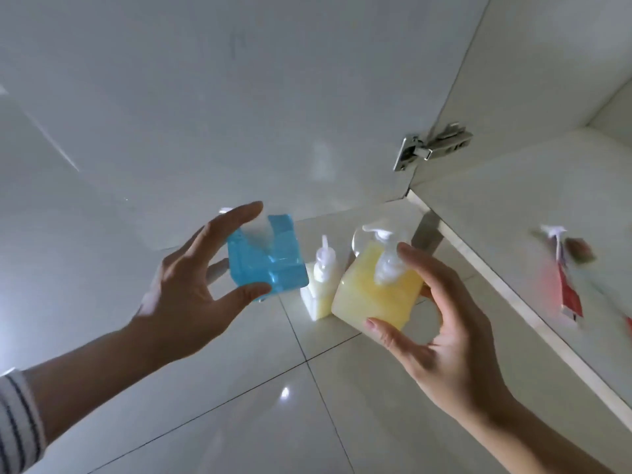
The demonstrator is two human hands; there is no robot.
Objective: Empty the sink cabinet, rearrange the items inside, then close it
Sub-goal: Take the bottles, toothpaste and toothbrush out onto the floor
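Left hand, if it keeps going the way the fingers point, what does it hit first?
The left hand already grips the blue bottle. Beyond it, probably the white cabinet door, though depth is unclear.

- We see soft, cool, fairly dim light, brightest at the left edge.
- Small glare spots sit on the glossy floor tiles (284,393).
- The red tube (569,295) at right smears with motion blur.
- Straight edges bend near the borders.

The red tube (569,292) on the cabinet shelf (506,234) is smeared by blur, its label unreadable. Beside it, a brownish thing (579,249) is too blurred to identify.
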